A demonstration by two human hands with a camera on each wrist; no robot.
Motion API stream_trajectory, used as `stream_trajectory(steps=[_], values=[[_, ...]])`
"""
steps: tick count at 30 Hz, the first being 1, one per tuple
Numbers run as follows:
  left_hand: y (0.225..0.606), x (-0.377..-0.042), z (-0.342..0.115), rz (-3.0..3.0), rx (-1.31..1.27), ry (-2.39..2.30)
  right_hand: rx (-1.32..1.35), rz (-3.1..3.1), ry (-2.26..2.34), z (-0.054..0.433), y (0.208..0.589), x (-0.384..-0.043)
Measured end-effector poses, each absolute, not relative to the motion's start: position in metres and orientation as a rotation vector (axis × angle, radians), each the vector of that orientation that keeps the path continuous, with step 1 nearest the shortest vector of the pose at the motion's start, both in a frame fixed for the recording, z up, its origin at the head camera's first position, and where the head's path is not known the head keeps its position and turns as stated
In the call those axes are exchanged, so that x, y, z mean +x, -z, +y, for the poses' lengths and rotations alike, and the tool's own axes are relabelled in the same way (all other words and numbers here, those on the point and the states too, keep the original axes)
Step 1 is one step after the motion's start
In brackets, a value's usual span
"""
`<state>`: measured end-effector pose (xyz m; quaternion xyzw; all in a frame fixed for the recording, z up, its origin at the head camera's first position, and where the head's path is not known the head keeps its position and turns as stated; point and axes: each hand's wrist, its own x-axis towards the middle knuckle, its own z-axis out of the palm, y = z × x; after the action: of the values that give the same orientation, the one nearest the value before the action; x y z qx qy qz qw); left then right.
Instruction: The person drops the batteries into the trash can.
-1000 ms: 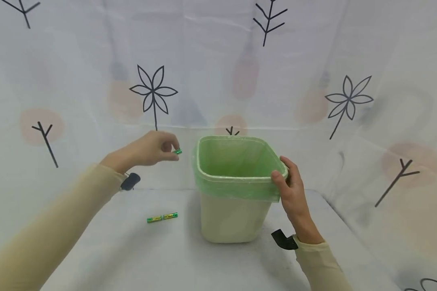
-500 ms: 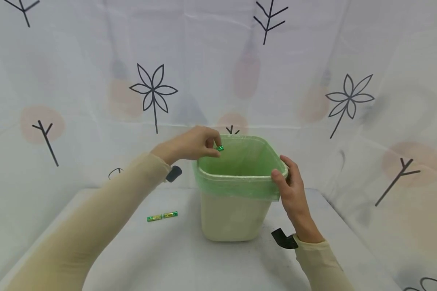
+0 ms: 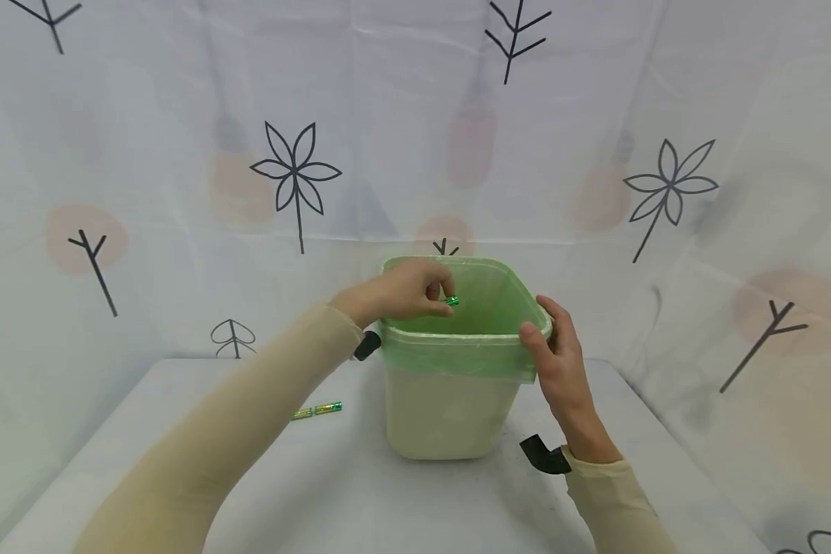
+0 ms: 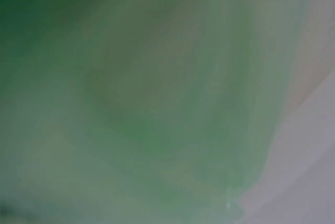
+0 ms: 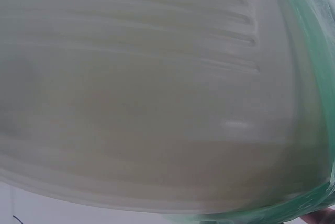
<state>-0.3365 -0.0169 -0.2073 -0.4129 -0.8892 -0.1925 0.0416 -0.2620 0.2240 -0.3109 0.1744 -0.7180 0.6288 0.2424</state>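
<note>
My left hand (image 3: 412,291) reaches over the left rim into the mouth of a trash bin (image 3: 450,419). Between thumb and fingers it pinches a small battery (image 3: 452,301), of which only a shiny green end shows. A green bag (image 3: 457,358) lines the cream bin and folds down over its rim. With thumb in front and fingers behind, my right hand (image 3: 562,373) grips the bin's right front corner. The left wrist view is filled by blurred green bag (image 4: 172,145). Ribbed bin wall (image 5: 157,98) fills most of the right wrist view.
Two green-and-gold batteries lie end to end on the white table (image 3: 318,492), left of the bin. The nearer-left battery (image 3: 302,414) is partly behind my left sleeve; the other battery (image 3: 328,408) shows whole. A patterned cloth (image 3: 388,115) hangs behind the table.
My left hand has moved right, from beside the bin to inside its mouth, carrying the battery. My right hand keeps its grip on the rim.
</note>
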Motion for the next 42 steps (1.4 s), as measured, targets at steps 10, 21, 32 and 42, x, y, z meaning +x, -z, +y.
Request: stream_trajectory(steps=[10, 21, 32, 42], values=[[0.2125, -0.3368, -0.0117, -2.714, -1.301, 0.573, 0.455, -1.987, -1.696, 0.2244, 0.3096, -0.2621], [0.2144, -0.3346, -0.0140, -2.724, -1.279, 0.591, 0.470, -1.994, -1.698, 0.2241, 0.3090, -0.2630], [0.2124, -0.3336, -0.0157, -2.730, -1.262, 0.553, 0.478, -1.978, -1.707, 0.2224, 0.3075, -0.2631], [0.2079, -0.3337, -0.0189, -2.599, -1.240, 0.640, 0.435, -1.998, -1.703, 0.2252, 0.3075, -0.2616]])
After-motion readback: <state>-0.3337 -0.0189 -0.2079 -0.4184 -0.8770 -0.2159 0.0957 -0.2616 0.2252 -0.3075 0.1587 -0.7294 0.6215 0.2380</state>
